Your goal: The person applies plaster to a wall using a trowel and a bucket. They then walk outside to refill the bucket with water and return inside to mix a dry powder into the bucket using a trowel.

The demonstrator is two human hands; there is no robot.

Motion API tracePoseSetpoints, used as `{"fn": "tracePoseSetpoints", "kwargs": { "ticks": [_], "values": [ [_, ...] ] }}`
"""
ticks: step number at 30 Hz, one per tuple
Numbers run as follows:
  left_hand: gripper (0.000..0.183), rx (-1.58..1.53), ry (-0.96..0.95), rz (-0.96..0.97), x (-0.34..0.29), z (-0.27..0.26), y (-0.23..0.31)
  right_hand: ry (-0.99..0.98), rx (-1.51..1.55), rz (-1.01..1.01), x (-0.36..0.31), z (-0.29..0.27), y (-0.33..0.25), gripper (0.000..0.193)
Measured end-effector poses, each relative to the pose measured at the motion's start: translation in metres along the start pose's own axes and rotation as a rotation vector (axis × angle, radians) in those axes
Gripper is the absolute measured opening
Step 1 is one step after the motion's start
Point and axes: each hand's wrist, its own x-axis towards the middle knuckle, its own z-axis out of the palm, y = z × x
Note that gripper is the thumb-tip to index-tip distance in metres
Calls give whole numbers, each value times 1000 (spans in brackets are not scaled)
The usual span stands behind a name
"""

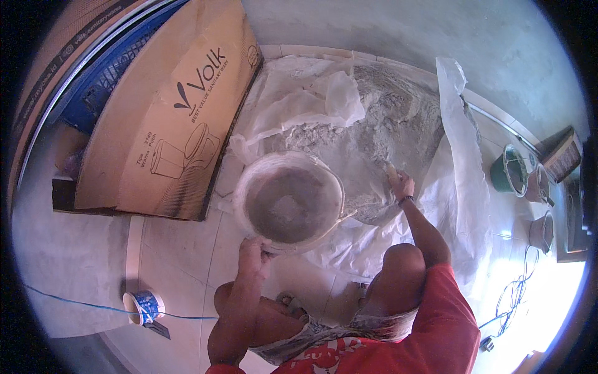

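A round, dust-coated bucket [242,202] stands on the floor in front of me with a grey layer in its bottom. My left hand [254,257] is closed on the near edge of its rim. Beyond and to the right spreads a heap of grey powder [398,124], looking like dry cement, on a white plastic sheet [458,149]. At the powder's right part, my right hand [403,186] is closed round a tool with a pale handle [391,169]. The tool's working end cannot be made out against the powder. The bucket's thin handle [347,214] rests along its right side.
A large cardboard box [168,124] stands at the left, beside a blue crate [109,87]. A blue-and-white tub [148,307] and a blue cable [187,316] lie lower left. Right are a green bucket [501,174], smaller pails [541,232] and a coiled cord [514,293]. A wall [398,28] bounds the back.
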Motion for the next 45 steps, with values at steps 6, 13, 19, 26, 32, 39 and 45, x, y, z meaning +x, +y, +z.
{"fn": "tracePoseSetpoints", "kwargs": {
  "ticks": [6, 13, 19, 26, 32, 39, 45],
  "values": [
    [29, 43, 43, -4, -4, 15, 1, -5, 154, 48, 5, -2, 8, 36],
    [26, 65, -41, 17, 1, 26, -6, -74, 194, -69, 5, -53, 0, 37],
    [30, 1, 18, 16, 13, 16, -16, -228, 411, 9, -26, -114, -86, 35],
    [28, 2, 14, 67, 10, 29, -19, -351, 301, -92, -59, -196, -184, 26],
    [30, 1, 15, 56, -1, 40, -13, -539, 260, -198, -80, -230, -242, 27],
    [33, 39, -52, 67, 1, 33, -20, -861, -6, -356, -95, -221, -297, 27],
    [35, 29, -61, 92, -4, 39, -22, -747, -313, -1242, -115, -180, -322, 29]
  ]
}}
